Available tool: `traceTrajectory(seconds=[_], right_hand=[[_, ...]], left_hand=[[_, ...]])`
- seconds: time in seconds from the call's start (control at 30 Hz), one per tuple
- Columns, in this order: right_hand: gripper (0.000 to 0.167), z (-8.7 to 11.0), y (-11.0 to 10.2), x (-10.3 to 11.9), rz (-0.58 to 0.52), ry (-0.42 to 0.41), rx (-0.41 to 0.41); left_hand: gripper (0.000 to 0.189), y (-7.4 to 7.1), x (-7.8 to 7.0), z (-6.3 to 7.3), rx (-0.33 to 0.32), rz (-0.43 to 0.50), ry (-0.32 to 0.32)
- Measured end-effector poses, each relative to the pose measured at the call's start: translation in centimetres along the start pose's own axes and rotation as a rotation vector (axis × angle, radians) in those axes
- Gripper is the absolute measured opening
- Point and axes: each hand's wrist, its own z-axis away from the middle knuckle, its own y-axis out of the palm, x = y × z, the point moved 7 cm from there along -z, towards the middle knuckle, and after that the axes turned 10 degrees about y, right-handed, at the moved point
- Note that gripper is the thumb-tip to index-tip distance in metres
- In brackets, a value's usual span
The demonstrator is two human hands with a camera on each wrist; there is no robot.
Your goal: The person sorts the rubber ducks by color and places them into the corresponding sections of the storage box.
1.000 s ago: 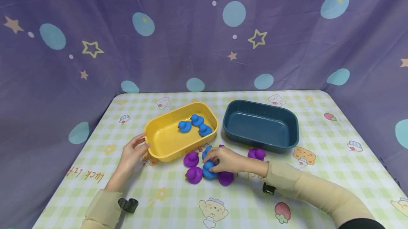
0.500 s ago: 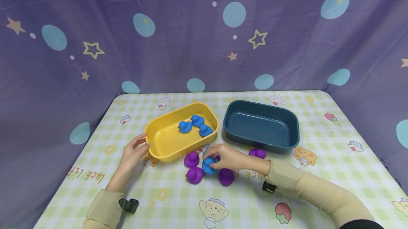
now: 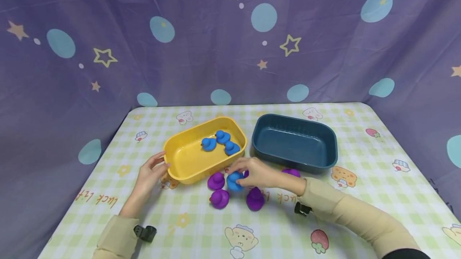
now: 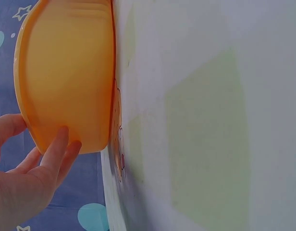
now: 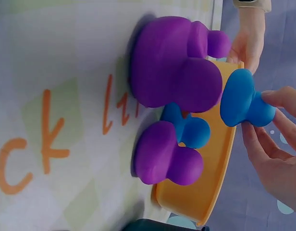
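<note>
A right hand pinches a blue duck between thumb and fingers near the middle of the counter, the toy now raised from its place of a second ago among the purple ducks; the pick-up appears complete, though the duck is in neither container yet. Toward the counter's left edge, a left hand holds one end of the yellow tub, where three blue ducks sit near the opposite end, a position unchanged over that second. The teal tub, nearer the counter's far right corner, shows a bare floor, and the right wrist view reveals another blue duck down between purple ones, suggesting the work is only partly done
</note>
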Motion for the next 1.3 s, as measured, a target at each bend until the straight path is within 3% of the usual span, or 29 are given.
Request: traceTrajectory(seconds=[0.27, 0.93, 1.3], right_hand=[[0.025, -0.5, -0.8, 0.6, -0.013, -0.044, -0.043], [0.026, -2.2, -2.2, 1.7, -0.121, -0.014, -0.035], [0.027, -3.7, -3.2, 2.3, -0.112, -0.007, -0.029]], left_hand=[[0.055, 0.0, 0.1, 0.0, 0.002, 0.004, 0.004], [0.055, 0.0, 0.0, 0.0, 0.0, 0.003, 0.0], [0.056, 0.0, 0.1, 0.0, -0.022, 0.02, 0.023]])
